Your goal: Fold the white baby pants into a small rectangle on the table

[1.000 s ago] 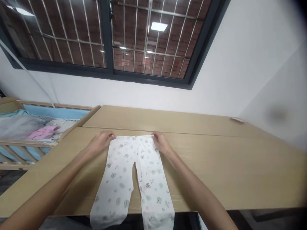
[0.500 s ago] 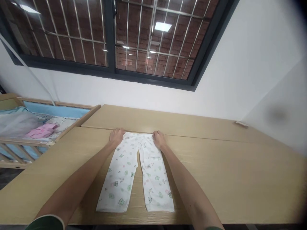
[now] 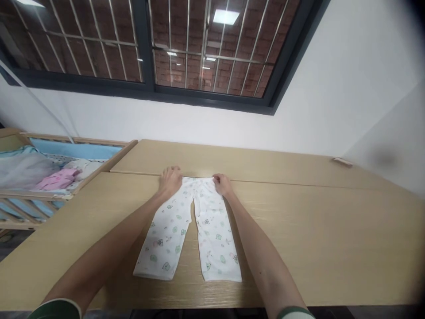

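Note:
A pair of small white pants [image 3: 212, 239] with green and pink animal prints lies flat on the wooden tabletop, its waistband at the far end and its legs spread toward me. At the waistband's left corner my left hand [image 3: 171, 180] lies over the cloth with its fingers bent, and it hides that corner. My right hand [image 3: 222, 184] pinches the right corner of the waistband between thumb and fingers.
To the left stands a wooden crib [image 3: 89, 179] with blue lining; a pink cloth [image 3: 58, 178] lies inside. A barred window [image 3: 212, 95] is above the table. A small pale object [image 3: 341, 161] lies at the back right.
My left hand has moved inward to the right along the waistband and covers more of it. My right hand stays at its corner with its fingers more pinched. The view has shifted slightly.

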A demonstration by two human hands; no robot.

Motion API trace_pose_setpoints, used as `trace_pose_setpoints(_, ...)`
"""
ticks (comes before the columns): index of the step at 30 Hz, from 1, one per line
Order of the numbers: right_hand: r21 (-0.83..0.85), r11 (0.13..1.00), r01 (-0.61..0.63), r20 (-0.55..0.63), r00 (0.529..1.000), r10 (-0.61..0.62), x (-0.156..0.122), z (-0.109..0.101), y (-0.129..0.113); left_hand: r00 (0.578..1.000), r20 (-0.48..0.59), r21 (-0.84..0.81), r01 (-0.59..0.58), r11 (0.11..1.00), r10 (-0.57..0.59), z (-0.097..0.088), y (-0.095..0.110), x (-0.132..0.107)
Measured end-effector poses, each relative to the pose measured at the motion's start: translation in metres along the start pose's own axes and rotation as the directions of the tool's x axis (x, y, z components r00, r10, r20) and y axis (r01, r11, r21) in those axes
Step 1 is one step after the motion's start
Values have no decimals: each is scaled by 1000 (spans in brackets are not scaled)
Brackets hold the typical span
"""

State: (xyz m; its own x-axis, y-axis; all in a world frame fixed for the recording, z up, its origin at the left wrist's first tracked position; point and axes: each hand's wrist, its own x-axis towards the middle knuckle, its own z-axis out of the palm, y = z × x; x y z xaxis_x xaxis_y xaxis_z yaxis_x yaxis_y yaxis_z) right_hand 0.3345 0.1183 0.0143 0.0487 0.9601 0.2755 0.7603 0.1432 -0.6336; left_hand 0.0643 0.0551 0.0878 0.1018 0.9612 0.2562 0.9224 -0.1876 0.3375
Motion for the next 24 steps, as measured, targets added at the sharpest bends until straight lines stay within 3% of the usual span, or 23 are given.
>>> trace_pose_setpoints(3,105,994,-15,13,1000,14,5,0,5,977,109,-67,-178,982,184,-8,53,-41)
trace_pose_setpoints(5,165,986,-18,25,1000,15,6,-1,6,912,237,-144,-307,941,334,-9,88,-81)
trace_pose_setpoints(7,210,977,-22,31,999,16,5,-3,6,729,439,-250,-463,850,526,-8,116,-120)
trace_pose_setpoints(9,245,969,-31,30,999,25,4,-4,5,604,552,-274,-521,809,576,-5,133,-152)
trace_pose_setpoints(10,260,965,-39,28,999,33,4,-4,5,594,560,-275,-524,806,578,-3,137,-162)
trace_pose_setpoints(14,308,948,-77,32,997,71,2,-5,2,700,438,-281,-489,826,564,6,141,-179)
trace_pose_setpoints(15,319,944,-87,36,996,80,2,-5,2,693,443,-276,-499,821,570,8,142,-178)
trace_pose_setpoints(18,358,926,-118,53,993,106,1,-6,-1,579,569,-249,-556,793,584,10,148,-175)
trace_pose_setpoints(20,386,912,-141,59,990,128,0,-6,-4,537,622,-256,-548,796,569,7,150,-172)
trace_pose_setpoints(24,443,875,-192,67,981,181,-5,-11,-15,612,572,-350,-420,837,546,-11,136,-175)
